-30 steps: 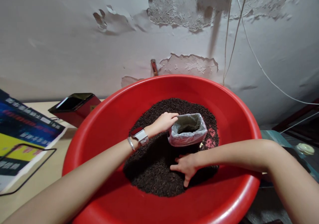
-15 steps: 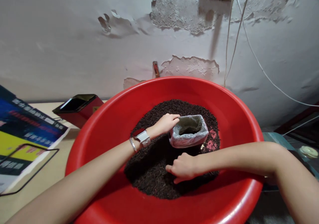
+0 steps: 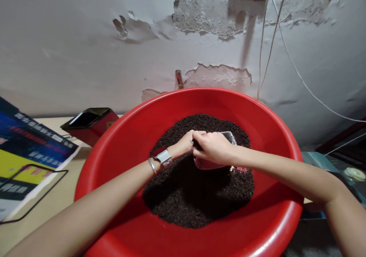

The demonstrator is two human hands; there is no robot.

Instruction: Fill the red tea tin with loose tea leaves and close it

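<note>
Dark, loose tea leaves lie heaped in a large red plastic basin. A small box-shaped container with a clear plastic liner stands among them, its mouth largely covered by my hands. My left hand, with a silver watch and a bracelet on the wrist, grips the container's left edge. Over the opening, my right hand is closed around some tea leaves, which show dark at its fingers near the left hand. How much it holds is hidden.
Left of the basin stands a dark red open-topped box on a pale table. A printed sheet with a black wire frame is nearby. White cables hang down the peeling wall behind.
My right hand has risen from the tea leaves in front of the container to above its mouth, now with leaves in its grasp. The left hand stays at the container's edge.
</note>
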